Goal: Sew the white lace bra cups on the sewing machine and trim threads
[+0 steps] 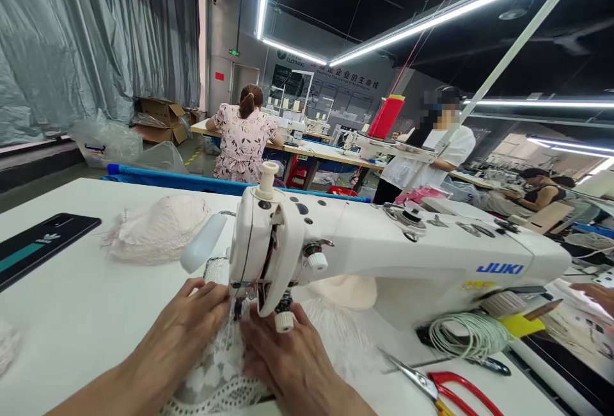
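A white JUKI sewing machine (355,230) stands before me. White lace fabric (215,365) with a scalloped edge lies under its needle area. To the left of the presser foot, my left hand (187,323) has its fingers bent and pressed together on the lace. My right hand (292,352) is closed on the same fabric just right of the foot, its fingertips partly hidden by the machine head. Behind the needle, more pale fabric with fringe (343,323) spreads under the machine arm.
Red-handled scissors (432,387) and a coil of pale green cord (470,334) lie at right. On the left are a dark phone (45,243) and a cream fabric piece (156,230). A red thread cone (386,116) stands behind the machine. Other people work beyond.
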Tool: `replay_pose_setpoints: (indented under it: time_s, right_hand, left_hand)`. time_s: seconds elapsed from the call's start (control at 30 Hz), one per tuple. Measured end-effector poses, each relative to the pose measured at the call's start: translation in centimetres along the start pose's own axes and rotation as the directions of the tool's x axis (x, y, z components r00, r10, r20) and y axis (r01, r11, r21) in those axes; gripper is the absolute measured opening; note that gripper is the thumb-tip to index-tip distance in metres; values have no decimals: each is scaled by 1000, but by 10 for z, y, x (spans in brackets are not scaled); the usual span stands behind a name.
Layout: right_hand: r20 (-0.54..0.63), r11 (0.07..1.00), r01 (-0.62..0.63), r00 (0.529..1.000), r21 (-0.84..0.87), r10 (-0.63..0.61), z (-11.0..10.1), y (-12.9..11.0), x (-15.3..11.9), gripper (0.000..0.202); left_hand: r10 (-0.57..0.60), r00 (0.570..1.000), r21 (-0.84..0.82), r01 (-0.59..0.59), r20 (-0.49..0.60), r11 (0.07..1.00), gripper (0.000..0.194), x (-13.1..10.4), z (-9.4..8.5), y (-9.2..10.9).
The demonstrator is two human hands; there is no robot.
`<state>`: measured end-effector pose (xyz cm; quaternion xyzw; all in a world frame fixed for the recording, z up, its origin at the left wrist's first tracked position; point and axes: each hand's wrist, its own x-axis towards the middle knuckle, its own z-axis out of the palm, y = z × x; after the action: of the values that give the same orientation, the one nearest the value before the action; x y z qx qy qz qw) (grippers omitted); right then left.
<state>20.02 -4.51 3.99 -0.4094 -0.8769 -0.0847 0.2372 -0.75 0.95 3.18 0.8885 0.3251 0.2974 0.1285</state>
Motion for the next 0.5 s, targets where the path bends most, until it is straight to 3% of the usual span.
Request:
replay_pose_setpoints:
  time_s: [0.13,0.27,0.4,0.5]
  right_hand:
    - [-51,991,44,998,125,-38,-9,-11,-6,38]
    - [0,965,123,992,232,-127,-15,-17,-12,31]
    - [-6,958,96,995,269,-98,-16,-20,-12,19]
    - [-40,953,64,998,296,-55,-16,-21,-11,18]
  left_hand:
    - [122,992,56,-122,-5,991,21,-15,-2,16]
    - [120,993,6,-121,12,993,18,-35,6,36]
    - [163,987,124,-161,-5,979,32,-42,8,44]
    - [200,978,168,-187,-65,968,15,-40,7,45]
